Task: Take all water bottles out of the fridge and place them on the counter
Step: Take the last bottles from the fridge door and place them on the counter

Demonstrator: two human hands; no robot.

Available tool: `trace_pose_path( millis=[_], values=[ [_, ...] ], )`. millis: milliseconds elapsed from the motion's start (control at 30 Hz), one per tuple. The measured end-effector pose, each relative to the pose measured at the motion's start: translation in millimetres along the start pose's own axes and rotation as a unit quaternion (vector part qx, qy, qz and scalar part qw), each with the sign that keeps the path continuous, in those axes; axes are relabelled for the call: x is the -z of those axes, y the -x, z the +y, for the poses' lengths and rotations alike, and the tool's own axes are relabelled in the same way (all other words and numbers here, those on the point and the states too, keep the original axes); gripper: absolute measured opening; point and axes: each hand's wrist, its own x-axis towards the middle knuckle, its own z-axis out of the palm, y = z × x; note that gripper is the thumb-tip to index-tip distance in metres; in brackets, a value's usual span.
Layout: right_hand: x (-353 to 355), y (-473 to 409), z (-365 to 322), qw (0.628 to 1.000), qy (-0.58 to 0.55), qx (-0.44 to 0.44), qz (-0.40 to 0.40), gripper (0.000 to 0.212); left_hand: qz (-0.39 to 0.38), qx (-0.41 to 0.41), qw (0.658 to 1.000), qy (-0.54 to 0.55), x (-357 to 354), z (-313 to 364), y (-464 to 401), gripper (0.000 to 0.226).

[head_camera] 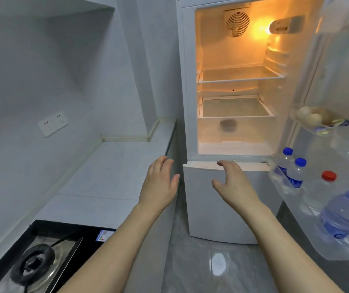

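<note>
Bottles stand in the lowest rack point(292, 193) of the open fridge door, four that can be counted: two small clear ones with blue caps and blue labels, the rear small bottle point(285, 160) and the front small bottle point(296, 173) touching side by side; a clear red-capped bottle point(322, 191) nearer the camera; and a broad bluish big bottle point(341, 214) with a pale blue cap nearest of all (its lower half blurs behind the rack's clear wall). All four stand upright.

The fridge point(190, 92) is lit amber inside, with two shelves. A door rack higher up holds pale round eggs point(310, 117), their number unclear.

Both hands hang in front of the fridge and hold nothing. The left hand point(159, 182) is open with fingers straight, above the counter's right edge. The right hand point(232, 180) has fingers loosely bent, spread before the lower compartment door point(218, 208), well apart from the bottles.

The counter point(106, 172) runs along the left wall, with a bare stretch between the gas stove point(36, 263) and the far corner. One wall socket point(53, 123) sits above it.
</note>
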Motion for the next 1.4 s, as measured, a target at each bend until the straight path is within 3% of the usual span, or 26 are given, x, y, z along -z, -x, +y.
trace_pose_path(
  millis=[367, 1067, 1200, 1400],
  values=[
    [6, -98, 32, 0.995, -0.003, -0.042, 0.091, 0.054, -0.051, -0.059, 0.997, 0.030, -48, -2, -123, 0.047],
    [64, -131, 162, 0.958, 0.046, -0.200, 0.199, 0.047, -0.162, -0.140, 0.975, 0.063, -157, 84, -204, 0.042],
    [73, -131, 186, 0.950, 0.064, -0.237, 0.195, 0.039, -0.175, -0.161, 0.969, 0.073, -177, 109, -223, 0.041],
    [77, -131, 213, 0.941, 0.059, -0.303, 0.139, 0.055, -0.209, -0.208, 0.953, 0.078, -210, 148, -242, 0.039]
  ],
)
